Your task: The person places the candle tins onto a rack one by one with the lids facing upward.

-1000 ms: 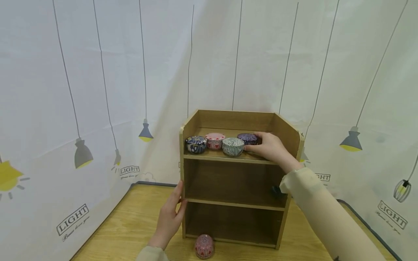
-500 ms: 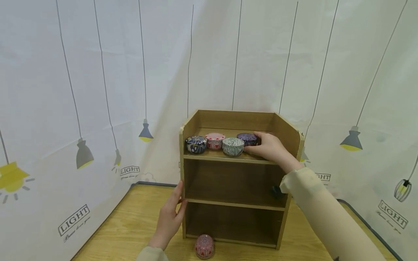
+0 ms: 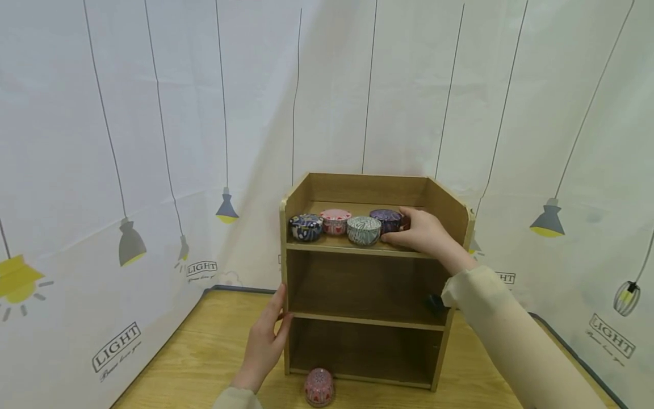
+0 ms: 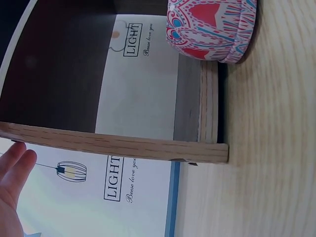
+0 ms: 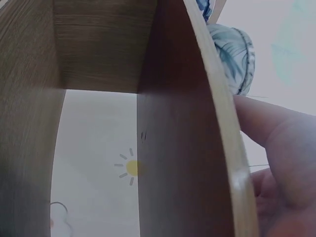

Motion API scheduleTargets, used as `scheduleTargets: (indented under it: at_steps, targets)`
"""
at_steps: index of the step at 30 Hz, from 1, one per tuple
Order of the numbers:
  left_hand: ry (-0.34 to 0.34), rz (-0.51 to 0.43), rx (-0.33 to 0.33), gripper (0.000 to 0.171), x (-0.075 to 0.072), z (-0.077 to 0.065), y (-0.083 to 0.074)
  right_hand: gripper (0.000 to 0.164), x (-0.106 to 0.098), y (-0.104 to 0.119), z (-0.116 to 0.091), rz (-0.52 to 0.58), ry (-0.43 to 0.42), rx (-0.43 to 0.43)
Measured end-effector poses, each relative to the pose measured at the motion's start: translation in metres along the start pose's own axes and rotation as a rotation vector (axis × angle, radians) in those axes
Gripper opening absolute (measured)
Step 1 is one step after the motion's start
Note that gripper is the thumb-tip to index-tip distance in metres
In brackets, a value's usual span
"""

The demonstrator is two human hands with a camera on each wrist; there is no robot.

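A small wooden shelf unit (image 3: pixel 365 250) with three levels stands on the table. Along its top level sit a dark blue floral tin (image 3: pixel 306 227), a pink tin (image 3: pixel 335 221), a grey-green leaf-patterned tin (image 3: pixel 364 230) and a purple tin (image 3: pixel 385 220). My right hand (image 3: pixel 426 232) reaches over the top level, thumb in front and fingers behind, gripping the purple tin at its right side. Against the unit's left side panel, my left hand (image 3: pixel 263 338) rests with fairly straight fingers. A pink patterned tin (image 3: pixel 319 387) stands on the table before the bottom level.
The wooden table (image 3: pixel 204 346) runs out to both sides of the unit. A white curtain (image 3: pixel 245 102) printed with hanging lamps surrounds it. Inside the middle level, a small dark object (image 3: pixel 435 303) shows at the right wall.
My right hand's fingers have shifted very slightly outward and down around the purple tin. The left hand and the other tins keep their places.
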State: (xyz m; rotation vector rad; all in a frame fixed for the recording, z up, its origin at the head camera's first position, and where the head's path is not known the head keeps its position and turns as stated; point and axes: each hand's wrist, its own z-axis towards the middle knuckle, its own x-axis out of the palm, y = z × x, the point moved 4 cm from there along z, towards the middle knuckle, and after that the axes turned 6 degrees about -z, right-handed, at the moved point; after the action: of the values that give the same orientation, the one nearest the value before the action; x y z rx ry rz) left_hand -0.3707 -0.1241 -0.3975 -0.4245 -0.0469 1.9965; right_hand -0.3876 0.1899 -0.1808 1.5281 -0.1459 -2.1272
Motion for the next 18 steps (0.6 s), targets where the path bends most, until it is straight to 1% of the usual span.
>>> scheduleTargets:
  at_steps: [2,3,6,9,11,15,18]
  targets:
    - [-0.001,0.003,0.001,0.075,0.0,-0.001,0.0,0.084,0.0,0.0,-0.004,0.008,0.011,0.009]
    - [-0.002,0.003,0.002,0.073,0.0,-0.001,0.0,0.087,-0.001,0.0,-0.006,0.012,0.015,0.014]
    - [-0.005,-0.005,0.006,0.059,0.0,-0.002,0.001,0.091,-0.002,0.001,-0.013,0.022,0.021,0.024]
    - [-0.007,-0.01,0.01,0.052,0.001,-0.002,0.001,0.092,-0.004,0.003,-0.022,0.026,0.016,0.019]
    - [-0.009,-0.008,0.012,0.054,0.001,-0.002,0.001,0.091,-0.006,0.004,-0.028,0.03,0.008,0.013]
    - [-0.016,-0.009,0.015,0.068,0.0,-0.001,-0.001,0.089,-0.011,0.007,-0.04,0.041,-0.004,0.002]
    - [-0.017,-0.011,0.016,0.07,0.0,0.0,-0.001,0.089,-0.014,0.009,-0.05,0.038,-0.012,-0.009]
